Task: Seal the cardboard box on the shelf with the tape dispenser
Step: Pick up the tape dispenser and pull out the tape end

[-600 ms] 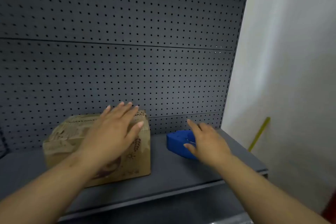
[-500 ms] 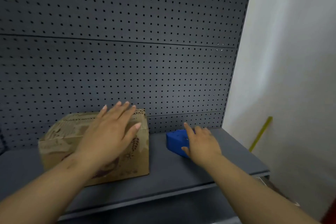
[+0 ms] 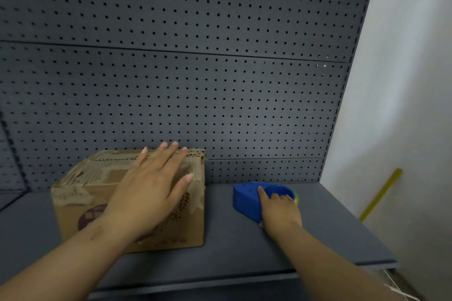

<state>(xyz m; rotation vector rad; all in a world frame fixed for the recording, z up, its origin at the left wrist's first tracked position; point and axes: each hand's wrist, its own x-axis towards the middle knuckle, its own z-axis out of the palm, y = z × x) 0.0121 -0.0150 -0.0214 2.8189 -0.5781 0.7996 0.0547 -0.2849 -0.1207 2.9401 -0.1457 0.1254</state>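
Observation:
A brown cardboard box (image 3: pixel 80 190) with worn paper on its flaps stands on the grey shelf (image 3: pixel 232 247), left of centre. My left hand (image 3: pixel 151 183) is spread flat over the box's top right part, fingers apart. A blue tape dispenser (image 3: pixel 247 199) lies on the shelf to the right of the box, a bit of yellow showing at its far end. My right hand (image 3: pixel 280 210) rests on the dispenser's near right side, fingers curled over its rim and thumb under its near edge.
A dark perforated back panel (image 3: pixel 195 80) rises behind the shelf. A white wall (image 3: pixel 403 105) stands to the right, with a yellow strip (image 3: pixel 381 197) leaning on it. The shelf's front edge runs below my forearms.
My right hand has moved forward onto the blue dispenser and curled its fingers over it. My left hand has slid a little further over the box top.

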